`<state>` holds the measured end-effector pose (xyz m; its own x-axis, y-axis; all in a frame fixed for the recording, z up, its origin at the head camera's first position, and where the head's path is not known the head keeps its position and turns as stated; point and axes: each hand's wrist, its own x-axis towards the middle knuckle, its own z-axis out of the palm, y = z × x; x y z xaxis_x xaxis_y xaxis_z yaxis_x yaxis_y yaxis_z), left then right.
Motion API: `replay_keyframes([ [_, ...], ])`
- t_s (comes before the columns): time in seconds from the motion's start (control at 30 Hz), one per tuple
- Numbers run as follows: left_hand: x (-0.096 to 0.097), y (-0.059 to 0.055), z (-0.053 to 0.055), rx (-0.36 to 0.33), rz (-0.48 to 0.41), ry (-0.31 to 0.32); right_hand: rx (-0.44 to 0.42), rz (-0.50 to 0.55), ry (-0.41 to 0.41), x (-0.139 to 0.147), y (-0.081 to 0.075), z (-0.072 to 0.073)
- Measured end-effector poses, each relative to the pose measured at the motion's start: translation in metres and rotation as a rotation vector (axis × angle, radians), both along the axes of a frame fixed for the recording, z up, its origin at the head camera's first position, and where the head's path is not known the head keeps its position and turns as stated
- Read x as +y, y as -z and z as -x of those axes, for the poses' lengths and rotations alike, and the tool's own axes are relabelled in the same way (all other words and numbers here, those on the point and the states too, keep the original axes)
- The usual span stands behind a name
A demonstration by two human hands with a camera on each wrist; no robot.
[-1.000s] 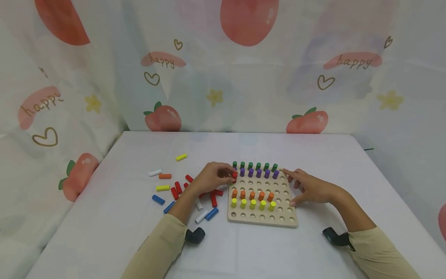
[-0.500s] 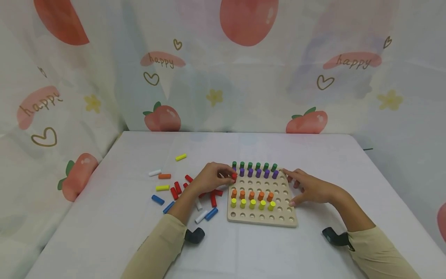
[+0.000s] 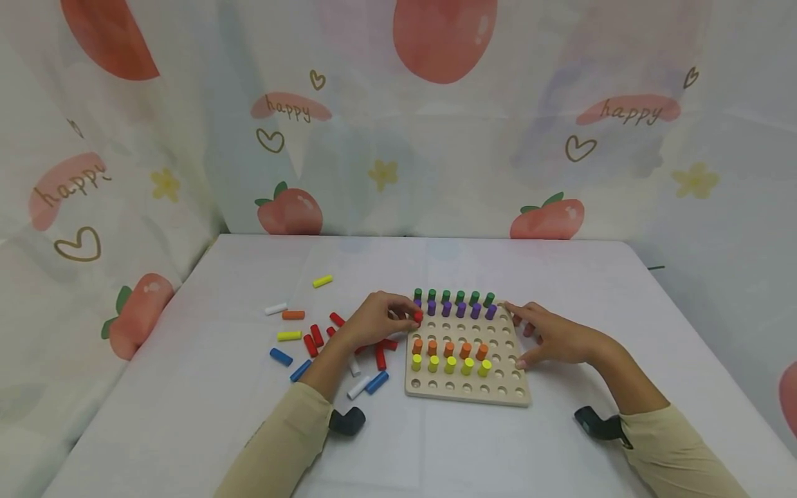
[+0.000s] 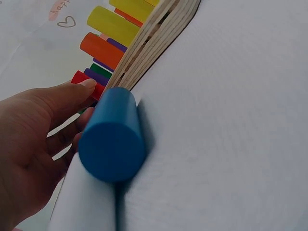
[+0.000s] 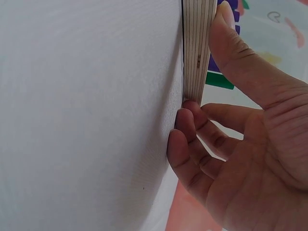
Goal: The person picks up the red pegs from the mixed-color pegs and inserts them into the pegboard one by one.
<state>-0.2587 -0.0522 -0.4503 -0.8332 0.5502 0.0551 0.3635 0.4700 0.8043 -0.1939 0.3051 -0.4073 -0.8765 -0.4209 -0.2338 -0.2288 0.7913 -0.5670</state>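
A light wooden pegboard (image 3: 467,399) lies on the white table, with rows of green pegs (image 3: 461,297), purple pegs (image 3: 461,310), orange pegs (image 3: 449,350) and yellow pegs (image 3: 451,365) standing in its holes. At its left side, just in front of the purple row, my left hand (image 3: 381,319) pinches a red peg (image 4: 83,78) upright between thumb and fingers. Whether the peg's lower end sits in a hole is hidden. My right hand (image 3: 557,337) holds the board's right edge, thumb (image 5: 226,17) on top and fingertips (image 5: 191,107) against the side.
Loose pegs lie left of the board: red pegs (image 3: 310,345), blue pegs (image 3: 281,357), white pegs (image 3: 358,387), yellow pegs (image 3: 289,336) and an orange peg (image 3: 293,315). Some are partly behind my left forearm. A printed curtain (image 3: 448,166) hangs behind the table.
The red peg in my left fingers has gone down slightly, and less of it shows. My right hand stays at the board's edge. The loose pegs have not moved.
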Motion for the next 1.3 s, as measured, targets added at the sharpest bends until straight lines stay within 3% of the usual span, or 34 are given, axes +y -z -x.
replay_keyframes([
  [0.47, -0.001, -0.001, 0.001, -0.008, -0.002, -0.005, 0.005, -0.009, -0.009, 0.0, 0.0, 0.001],
  [0.8, -0.005, -0.003, 0.003, 0.034, -0.009, 0.012, -0.003, -0.016, -0.002, 0.001, 0.0, 0.001],
  [1.13, -0.013, -0.008, 0.004, -0.023, -0.015, -0.046, -0.019, -0.008, 0.004, 0.0, 0.0, 0.001],
  [1.3, -0.021, -0.013, 0.007, 0.025, 0.002, -0.044, -0.024, -0.003, 0.007, 0.0, 0.0, 0.001],
])
